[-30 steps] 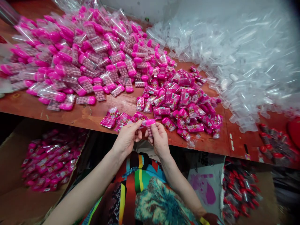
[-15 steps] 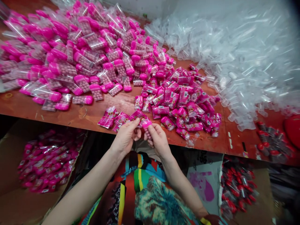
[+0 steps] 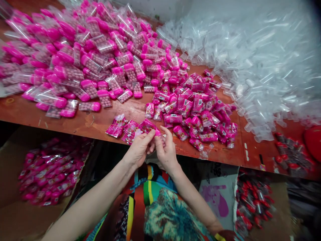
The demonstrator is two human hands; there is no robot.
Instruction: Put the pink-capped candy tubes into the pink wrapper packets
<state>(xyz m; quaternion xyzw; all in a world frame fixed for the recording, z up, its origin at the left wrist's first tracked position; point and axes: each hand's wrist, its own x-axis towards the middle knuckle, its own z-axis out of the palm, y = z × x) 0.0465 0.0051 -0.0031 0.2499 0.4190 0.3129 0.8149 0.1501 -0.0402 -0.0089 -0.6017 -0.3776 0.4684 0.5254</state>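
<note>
on my feed, i have the right grip (image 3: 166, 152) pinching a pink-capped candy container (image 3: 157, 133), the left grip (image 3: 137, 149) bunched against it, its hold unclear, with printed pink packets (image 3: 116, 126) just beyond.

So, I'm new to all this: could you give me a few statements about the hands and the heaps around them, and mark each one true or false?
1. The left hand and right hand meet at a pink-capped container. True.

2. Both hands wear gloves. False: they are bare.

3. Printed pink packets lie near the front edge of the table. True.

4. The heap of clear plastic tubes sits at the picture's left. False: the clear plastic tubes are heaped at the right.

5. All the red-and-clear containers are below the table. False: some red-and-clear containers lie on its right end.
</note>
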